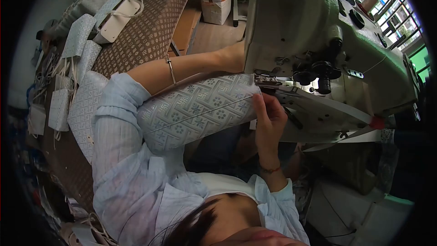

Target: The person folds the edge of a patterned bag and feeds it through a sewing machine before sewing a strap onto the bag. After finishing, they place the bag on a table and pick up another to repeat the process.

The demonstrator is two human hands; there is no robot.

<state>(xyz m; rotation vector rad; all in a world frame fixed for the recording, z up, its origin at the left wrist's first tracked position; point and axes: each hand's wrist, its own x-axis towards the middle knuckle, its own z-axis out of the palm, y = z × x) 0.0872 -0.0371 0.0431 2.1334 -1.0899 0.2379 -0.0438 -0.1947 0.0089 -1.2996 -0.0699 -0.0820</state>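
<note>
A pale silver-blue patterned fabric piece (195, 109), curved like a tube with a seam along it, lies over my left forearm. Its right end, with a white fuzzy edge, reaches the presser foot (267, 79) of a sewing machine (291, 27). My right hand (271, 115) pinches that end between thumb and fingers, just below the foot. My left hand (233, 56) reaches behind the machine head; its fingers are hidden there. A white tape (346, 108) runs from the right toward the needle area.
A table with a brown patterned cloth (152, 23) stands at the left, bearing a white handbag (119, 16) and several matching bag pieces. Thread cones (371, 1) stand on the machine at the upper right. A cardboard box (216, 4) sits on the floor beyond.
</note>
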